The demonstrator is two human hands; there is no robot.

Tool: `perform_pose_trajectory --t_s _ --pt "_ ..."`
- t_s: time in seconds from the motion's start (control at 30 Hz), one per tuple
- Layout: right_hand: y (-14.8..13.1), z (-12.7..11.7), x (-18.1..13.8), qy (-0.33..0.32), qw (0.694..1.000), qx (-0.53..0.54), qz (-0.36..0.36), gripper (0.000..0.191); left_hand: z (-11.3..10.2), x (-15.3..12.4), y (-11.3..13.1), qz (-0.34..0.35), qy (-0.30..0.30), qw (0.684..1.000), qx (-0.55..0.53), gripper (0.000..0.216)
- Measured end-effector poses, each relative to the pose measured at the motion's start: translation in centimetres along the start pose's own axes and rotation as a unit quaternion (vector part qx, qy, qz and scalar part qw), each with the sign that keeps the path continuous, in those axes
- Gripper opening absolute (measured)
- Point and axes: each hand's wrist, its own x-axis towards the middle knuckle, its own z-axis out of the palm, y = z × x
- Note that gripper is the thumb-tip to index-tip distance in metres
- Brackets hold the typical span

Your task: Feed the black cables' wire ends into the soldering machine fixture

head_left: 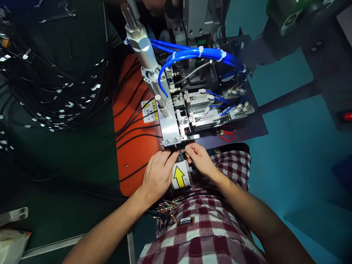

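Observation:
My left hand [159,171] is closed around a black cable [133,174] that runs in from the left across the orange plate [129,146]. Its thumb and index finger reach to the front edge of the metal machine [171,128]. Opposite it, my right hand [201,158] pinches the small, thin wire ends [182,150] of that cable between thumb and fingers. Both sets of fingertips almost meet, just above a white cover with a yellow arrow [179,177]. The exact grip on the tiny wires is partly hidden by the fingers.
Several more black cables [137,137] lead under the machine. Blue air hoses [192,55] arch over it. Red-handled snips [227,133] lie to the right. A large bundle of black cables [63,113] covers the left table; stripped wire ends [166,208] hang near my lap.

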Motion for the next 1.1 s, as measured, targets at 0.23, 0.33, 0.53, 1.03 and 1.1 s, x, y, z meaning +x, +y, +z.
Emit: perform_pose_trajectory --t_s 0.23,0.33,0.53,1.03,1.1 --pt "0.5 0.1 -0.5 0.013 0.999 0.042 -0.010 0.034 0.1 0.2 -0.1 0.004 0.005 1.000 -0.006 0.035" --pt "0.4 0.2 -0.4 0.016 0.998 0.058 -0.003 0.033 -0.1 0.5 0.1 0.002 -0.014 1.000 0.016 0.035" --pt "0.0 0.4 -0.1 0.000 0.997 0.078 0.024 0.039 -0.2 0.5 0.9 -0.005 -0.020 0.999 0.048 0.035" --pt "0.1 0.5 0.2 0.012 0.997 0.081 -0.014 0.037 -0.8 -1.3 0.5 -0.100 0.009 0.985 -0.139 0.037" --pt "0.2 0.4 0.3 0.009 0.997 0.075 -0.017 0.036 -0.9 -1.2 1.0 -0.110 -0.010 0.988 -0.107 0.038"
